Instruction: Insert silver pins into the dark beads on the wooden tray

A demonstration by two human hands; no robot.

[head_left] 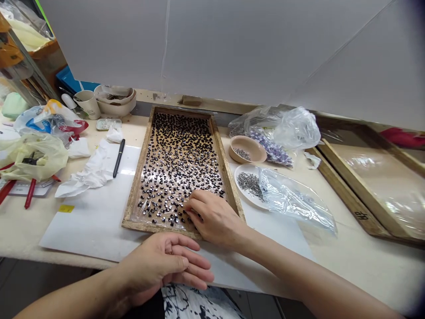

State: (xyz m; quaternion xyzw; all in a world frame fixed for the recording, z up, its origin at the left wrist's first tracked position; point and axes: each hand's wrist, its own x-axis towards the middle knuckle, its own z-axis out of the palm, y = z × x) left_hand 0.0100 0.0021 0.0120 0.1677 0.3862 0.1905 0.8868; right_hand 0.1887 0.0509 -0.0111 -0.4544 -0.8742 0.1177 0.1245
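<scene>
At the near end of the wooden tray [135,188], where small black pieces [182,155] lie scattered across the film, the right hand [214,217] bunches its fingertips — gripping one or not, I can't tell — while the left hand [162,261] waits palm up, fingers loosely extended.

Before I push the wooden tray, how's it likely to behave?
The wooden tray should stay stiff, as its frame looks like solid wood. Being broad, low and flat-lying, it will probably slide rather than tip. The small black pieces look scattered over shiny film, so they may skitter if jolted, though I can't tell if they're stuck down.
</scene>
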